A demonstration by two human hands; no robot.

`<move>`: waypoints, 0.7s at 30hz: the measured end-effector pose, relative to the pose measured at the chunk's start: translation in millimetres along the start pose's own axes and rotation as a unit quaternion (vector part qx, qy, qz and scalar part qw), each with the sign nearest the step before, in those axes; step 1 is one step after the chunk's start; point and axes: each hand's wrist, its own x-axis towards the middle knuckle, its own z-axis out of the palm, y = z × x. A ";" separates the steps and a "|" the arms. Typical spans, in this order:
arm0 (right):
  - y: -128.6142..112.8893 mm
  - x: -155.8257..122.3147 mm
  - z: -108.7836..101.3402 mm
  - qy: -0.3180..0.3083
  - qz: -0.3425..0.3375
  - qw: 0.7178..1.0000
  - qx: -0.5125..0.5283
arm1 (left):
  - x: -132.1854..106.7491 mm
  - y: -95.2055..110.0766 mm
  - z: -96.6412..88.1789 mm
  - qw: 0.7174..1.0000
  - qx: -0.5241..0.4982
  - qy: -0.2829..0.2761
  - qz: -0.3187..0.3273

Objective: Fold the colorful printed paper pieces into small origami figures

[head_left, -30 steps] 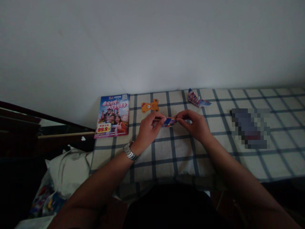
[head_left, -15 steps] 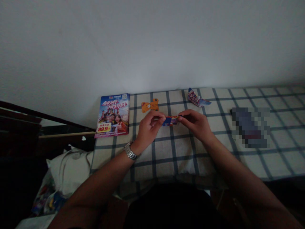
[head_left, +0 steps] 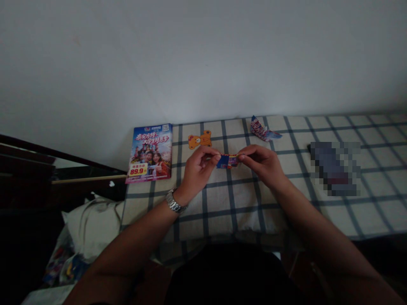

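Observation:
A small folded strip of glossy printed paper [head_left: 227, 161], blue, red and yellow, spans the gap between my hands. My left hand [head_left: 199, 171] pinches its left end between thumb and fingers, and my right hand [head_left: 262, 167] pinches the right end. Both hands hover over a blue-checked cream cloth [head_left: 241, 212]. Beyond my fingers lie an orange bear-shaped cut-out [head_left: 200, 140] and a crumpled piece of similar printed paper [head_left: 262, 130]. A metal wristwatch [head_left: 173, 201] circles my left wrist.
A printed brochure [head_left: 150, 153] lies at the cloth's left end. A pixelated, unrecognisable object [head_left: 335, 168] sits on the right. A white wall [head_left: 203, 55] rises behind. A pale pillow [head_left: 90, 226] and dark furniture lie to the lower left.
The strip looks flatter and narrower than a second ago. My hands have shifted slightly, with the right one a little further right and both a little higher.

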 end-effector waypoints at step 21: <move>1.8 1.4 -2.2 -0.016 0.052 0.998 -0.031 | -0.3 -2.3 0.7 0.997 -0.028 0.006 -0.069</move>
